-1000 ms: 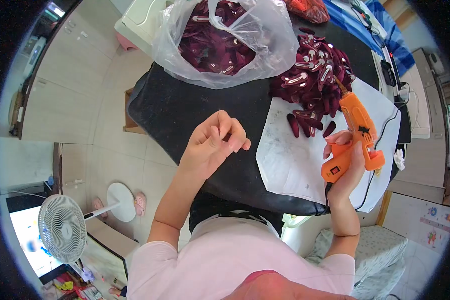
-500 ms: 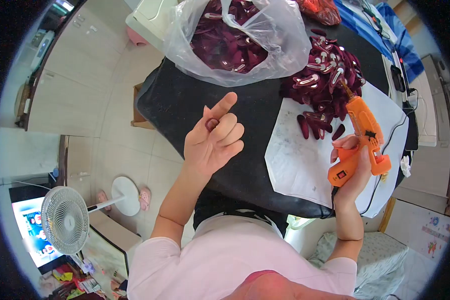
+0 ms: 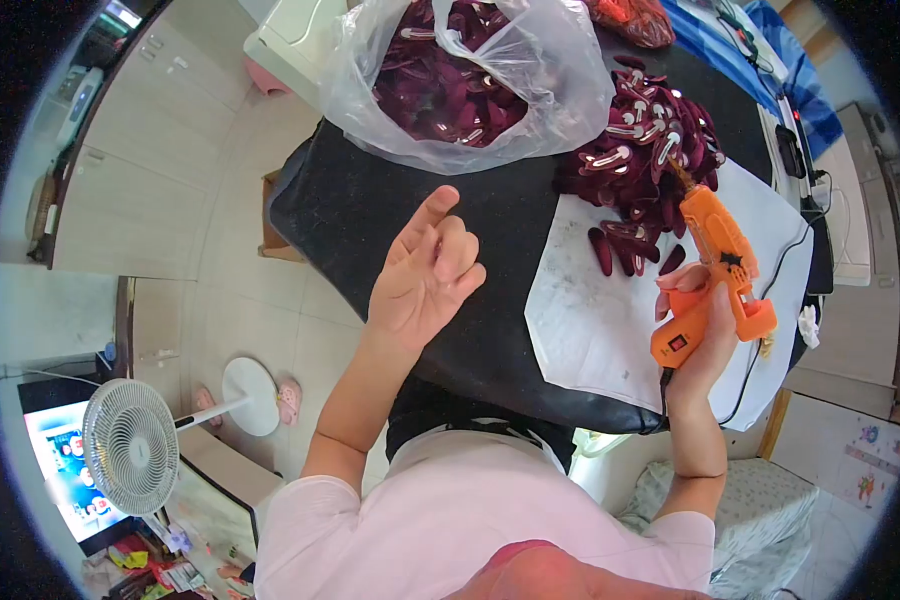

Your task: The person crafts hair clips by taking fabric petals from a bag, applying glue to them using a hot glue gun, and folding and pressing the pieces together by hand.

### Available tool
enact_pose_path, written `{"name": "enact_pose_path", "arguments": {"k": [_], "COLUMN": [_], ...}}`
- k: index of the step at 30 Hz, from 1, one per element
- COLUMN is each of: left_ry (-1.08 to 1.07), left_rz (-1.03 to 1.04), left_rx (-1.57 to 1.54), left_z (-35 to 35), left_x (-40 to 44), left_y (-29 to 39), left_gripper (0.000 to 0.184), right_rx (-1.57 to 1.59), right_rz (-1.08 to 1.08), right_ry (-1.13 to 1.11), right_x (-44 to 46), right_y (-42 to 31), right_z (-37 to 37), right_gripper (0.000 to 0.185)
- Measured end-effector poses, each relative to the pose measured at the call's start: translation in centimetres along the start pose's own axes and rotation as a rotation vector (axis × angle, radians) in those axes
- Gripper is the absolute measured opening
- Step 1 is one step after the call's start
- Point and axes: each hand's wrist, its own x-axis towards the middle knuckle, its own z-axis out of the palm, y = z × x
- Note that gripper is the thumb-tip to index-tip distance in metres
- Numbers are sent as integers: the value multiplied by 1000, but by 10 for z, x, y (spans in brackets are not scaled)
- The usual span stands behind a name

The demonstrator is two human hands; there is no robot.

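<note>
An orange hot glue gun (image 3: 715, 235) is gripped in my right hand (image 3: 705, 345), its nozzle pointing at a heap of dark red velvet hair clips (image 3: 635, 150) with silvery metal parts. My left hand (image 3: 425, 270) hangs palm up over the black table, index finger stretched out and the other fingers curled in. A sliver of a small dark red piece (image 3: 438, 250) shows between thumb and curled fingers; most of it is hidden. A few loose clips (image 3: 625, 248) lie on the white paper (image 3: 595, 320) below the heap.
A clear plastic bag (image 3: 570, 110) full of dark red pieces stands at the back of the black table (image 3: 490, 330). The glue gun's cord (image 3: 770, 340) runs along the right side. A red bag (image 3: 635, 20) sits behind. A white fan (image 3: 130, 447) stands at the left.
In my left hand the dark red piece, plainer before, is now mostly covered by the fingers, which have curled and turned slightly. The right hand and glue gun have barely moved.
</note>
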Motion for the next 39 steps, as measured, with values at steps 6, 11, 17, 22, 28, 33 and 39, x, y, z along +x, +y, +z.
{"name": "enact_pose_path", "arguments": {"k": [6,11,17,22,28,33,39], "left_ry": [214,264,351,334,275,159,-24], "left_rz": [141,78,42,17,-230,-310,-260], "left_rx": [373,556,555,667,884,913,1044], "left_z": [1,7,14,17,46,53,60], "left_x": [-3,-1,1,8,45,79,128], "left_y": [-4,-3,-5,-7,-12,-19,-27], "left_gripper": [39,48,53,48,46,39,39], "right_rx": [34,40,64,57,199,222,244], "right_rz": [-13,-25,-28,-36,-133,-167,-133], "right_ry": [-24,-32,-36,-13,-19,11,63], "right_x": [0,0,0,1,1,3,2], "right_y": [3,3,1,-3,-7,-10,-14], "right_z": [-3,-4,-4,-5,-18,-23,-20], "right_gripper": [35,32,31,34,33,34,36]}}
